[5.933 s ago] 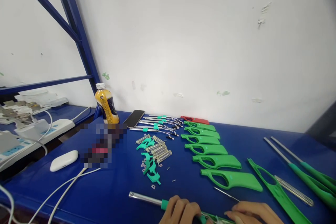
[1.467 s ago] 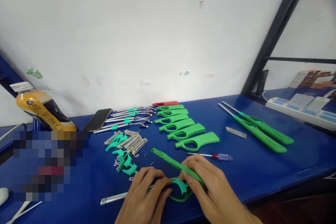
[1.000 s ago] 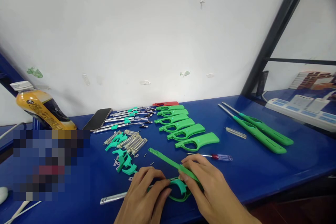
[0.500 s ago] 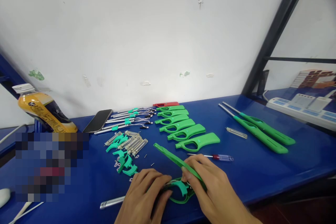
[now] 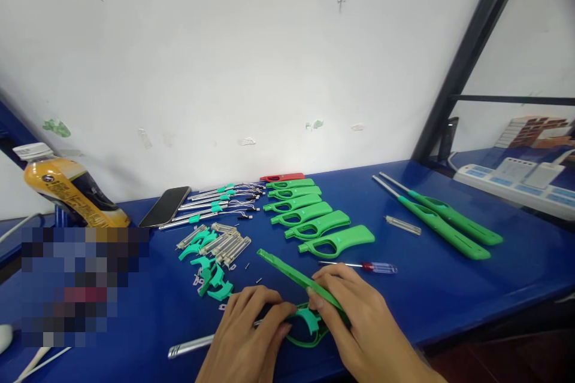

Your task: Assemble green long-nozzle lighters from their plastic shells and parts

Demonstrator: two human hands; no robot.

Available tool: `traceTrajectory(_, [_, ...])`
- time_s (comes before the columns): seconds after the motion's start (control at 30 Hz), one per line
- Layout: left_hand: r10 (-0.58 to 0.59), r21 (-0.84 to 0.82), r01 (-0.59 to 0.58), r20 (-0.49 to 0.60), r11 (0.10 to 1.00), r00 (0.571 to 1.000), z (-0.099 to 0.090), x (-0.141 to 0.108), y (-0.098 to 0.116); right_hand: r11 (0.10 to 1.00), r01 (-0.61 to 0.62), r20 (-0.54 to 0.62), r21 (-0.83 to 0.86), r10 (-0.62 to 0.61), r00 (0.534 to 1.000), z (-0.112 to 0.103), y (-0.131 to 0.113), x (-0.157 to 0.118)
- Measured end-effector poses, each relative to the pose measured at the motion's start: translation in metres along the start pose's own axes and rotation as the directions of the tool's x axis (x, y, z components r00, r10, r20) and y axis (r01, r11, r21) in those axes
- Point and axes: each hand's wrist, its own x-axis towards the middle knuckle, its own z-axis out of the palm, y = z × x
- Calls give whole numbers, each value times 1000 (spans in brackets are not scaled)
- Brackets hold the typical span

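Observation:
At the table's near edge, my left hand [image 5: 249, 335] is closed around the front of a lighter body, a green half shell [image 5: 308, 344] lying low. From the left side of that hand sticks out its silver metal tube [image 5: 191, 347]. A teal trigger [image 5: 309, 318] sits in the shell, between my hands. My right hand [image 5: 363, 320] pinches a second green half shell [image 5: 287, 270], tilted on edge above the first, its front end pointing up and left. The right fingers and this shell hide the rear of the lower one.
Green half shells [image 5: 341, 242] and a red one [image 5: 283, 178] line the back, beside metal tubes with wires [image 5: 193, 219]. Loose teal triggers [image 5: 220, 292] and clear fuel tanks [image 5: 231, 245] lie left; a screwdriver [image 5: 380, 267] and two lighters [image 5: 444, 233] right. A phone [image 5: 166, 206] and bottle [image 5: 76, 188] stand farther left.
The upper half shell has tipped slightly lower and left in my right hand. My left fingertips have shifted a little along the lower shell near the trigger. The view has drifted slightly.

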Motion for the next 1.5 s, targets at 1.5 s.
traceTrajectory(1.5, [-15, -107, -9, -230, 994, 973, -15, -1, 9, 994, 64, -92, -87, -72, 993, -37, 27, -2])
